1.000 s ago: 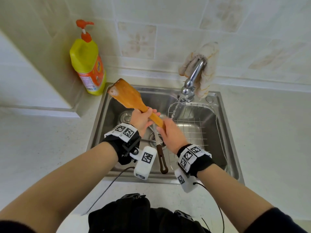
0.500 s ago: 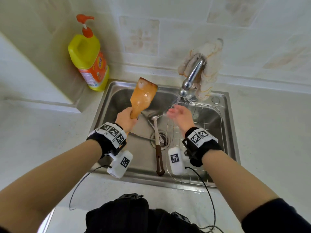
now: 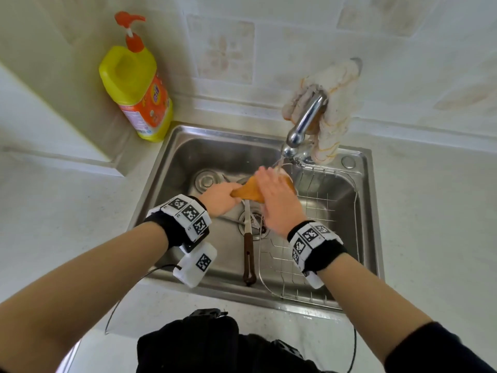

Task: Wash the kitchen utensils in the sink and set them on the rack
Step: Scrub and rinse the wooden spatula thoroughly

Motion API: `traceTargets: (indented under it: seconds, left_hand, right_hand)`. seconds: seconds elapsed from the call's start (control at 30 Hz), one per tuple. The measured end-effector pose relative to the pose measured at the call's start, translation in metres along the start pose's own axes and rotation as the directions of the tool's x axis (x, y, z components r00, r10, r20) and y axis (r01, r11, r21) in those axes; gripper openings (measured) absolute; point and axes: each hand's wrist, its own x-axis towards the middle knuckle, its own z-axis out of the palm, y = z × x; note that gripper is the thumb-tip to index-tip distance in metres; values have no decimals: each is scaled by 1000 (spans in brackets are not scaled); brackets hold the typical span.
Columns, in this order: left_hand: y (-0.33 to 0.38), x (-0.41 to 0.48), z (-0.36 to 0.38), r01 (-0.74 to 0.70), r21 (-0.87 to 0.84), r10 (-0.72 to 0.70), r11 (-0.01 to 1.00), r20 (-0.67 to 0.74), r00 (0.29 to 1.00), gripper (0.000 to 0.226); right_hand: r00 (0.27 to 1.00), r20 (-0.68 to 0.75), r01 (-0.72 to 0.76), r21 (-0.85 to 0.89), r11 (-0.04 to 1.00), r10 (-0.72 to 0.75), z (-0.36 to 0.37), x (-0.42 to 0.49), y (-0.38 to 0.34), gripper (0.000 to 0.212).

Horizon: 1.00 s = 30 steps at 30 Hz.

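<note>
Left hand (image 3: pixel 219 196): centre of frame, over the sink (image 3: pixel 172 168); fingers curled round the handle of the wooden spatula (image 3: pixel 247 193). Marker-printed wristband (image 3: pixel 188 214) on the wrist, with a white block hanging below it.

Right hand (image 3: pixel 277 201): just right of the left hand; fingers straight and laid flat across the spatula blade, covering most of it. It wears a similar wristband.

Wooden spatula: held level above the sink basin, blade to the right, directly below the tap (image 3: pixel 304 122). A thin stream of water (image 3: pixel 279 162) falls on the blade and the right fingertips.

Brown-handled utensil (image 3: pixel 248 262): lying in the basin, handle toward the lower edge, metal shaft running up under the hands past the drain.

Wire rack (image 3: pixel 330 208): seated in the right half of the sink, behind the right hand.

Cloth (image 3: pixel 340 103): draped behind the tap, upper right.

Detergent bottle (image 3: pixel 137 90): yellow with an orange pump, standing on the pale surface (image 3: pixel 430 211) at the sink's upper left corner.
</note>
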Motion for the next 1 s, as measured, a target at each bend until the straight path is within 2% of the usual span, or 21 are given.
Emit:
traceTargets:
  seconds: [0.07,0.1,0.13,0.2,0.23,0.27,0.33,0.37,0.43,0.5,0.53,0.63,0.67,0.77,0.8,0.9,0.93,1.0]
  left_hand:
    - [3,-2,-1,1,5,-1,1000,6,1000,36]
    - [4,-3,-2,-5,11,5,1000,1,1000,37]
    - [6,-4,-2,-14,14,14,1000,7,1000,35]
    - [7,-5,-2,-24,10,24,1000,22,999,31]
    - [6,-4,-2,-20,6,20,1000,14,1000,32]
    - [3,-5,-4,-8,-9,8,1000,-3,1000,33]
    - [2,-4,-4,13,-36,-14,999,-29,999,39]
    - [2,-3,-4,15,-32,-16,999,-28,999,39]
    - [2,-3,-3,3,17,-3,1000,2,1000,32]
    - [4,-5,-3,-9,47,8,999,18,1000,27]
    - [4,-5,-3,-10,38,10,999,15,1000,28]
    - [7,-4,-5,-4,33,5,999,-15,1000,35]
    - [8,-2,-5,-5,55,6,998,-11,1000,35]
    - [11,1,-5,-13,110,13,994,-4,1000,29]
    - [12,2,-5,-12,108,13,994,-6,1000,29]
    - [14,1,-4,1,95,2,996,-29,1000,32]
    - [13,3,-3,0,105,3,994,-30,1000,30]
    - [14,8,0,-11,125,14,992,-27,1000,26]
  right_hand:
    - [979,14,-202,-115,973,205,-5,-2,9,83]
    - [979,23,-195,-194,961,203,-4,-4,4,85]
    - [993,39,-99,-235,967,111,-2,-5,-5,86]
    - [993,91,86,-202,976,-69,3,-6,-21,83]
    - [992,83,113,-185,976,-99,3,-3,-22,83]
    - [998,51,53,-166,985,-45,1,4,-19,85]
    - [979,1,-201,-120,972,202,-5,8,-10,86]
    - [972,12,-230,-152,961,234,-5,7,-12,86]
    - [996,50,-57,-196,979,68,3,1,-25,85]
    - [990,103,109,-169,980,-92,5,-3,-27,83]
    - [993,94,90,-141,986,-77,3,0,-20,84]
    - [969,9,-244,-99,965,246,-3,5,-8,85]
    - [968,0,-248,-94,964,249,-1,4,-14,81]
    - [999,51,8,-168,986,0,1,2,-23,75]
    - [999,40,13,-122,992,-8,-1,5,-17,80]
    - [957,-14,-291,-26,956,290,-3,9,-3,86]
    - [955,-25,-296,-27,955,296,-1,6,-8,84]
    - [991,8,-132,-27,991,133,6,1,-19,78]
